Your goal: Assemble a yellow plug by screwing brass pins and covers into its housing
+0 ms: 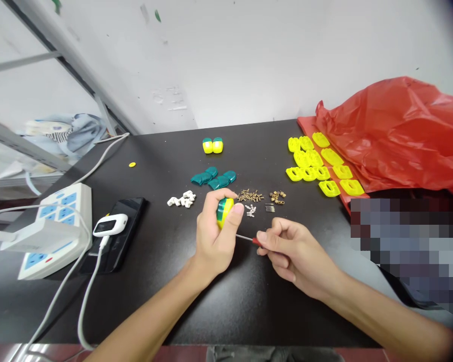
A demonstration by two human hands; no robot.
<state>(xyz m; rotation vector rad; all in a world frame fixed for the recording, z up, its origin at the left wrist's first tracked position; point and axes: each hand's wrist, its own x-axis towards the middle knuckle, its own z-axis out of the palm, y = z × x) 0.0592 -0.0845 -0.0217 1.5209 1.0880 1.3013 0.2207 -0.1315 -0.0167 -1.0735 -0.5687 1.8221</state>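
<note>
My left hand is closed around a green-and-yellow plastic casing, tilted above the table. In my right hand a screwdriver is pinched by its red handle, its thin shaft pointing left at the casing's lower side. Whether the tip touches the casing is hidden by my left thumb. Just beyond lie a pile of brass screws, small brass pieces, silvery clips and a row of thin pins. White plastic parts and dark green shells lie farther left.
Two finished-looking green-and-yellow casings stand at the back. Several yellow shells lie at right by a red plastic bag. A power strip, a black phone, a white device and cables occupy the left.
</note>
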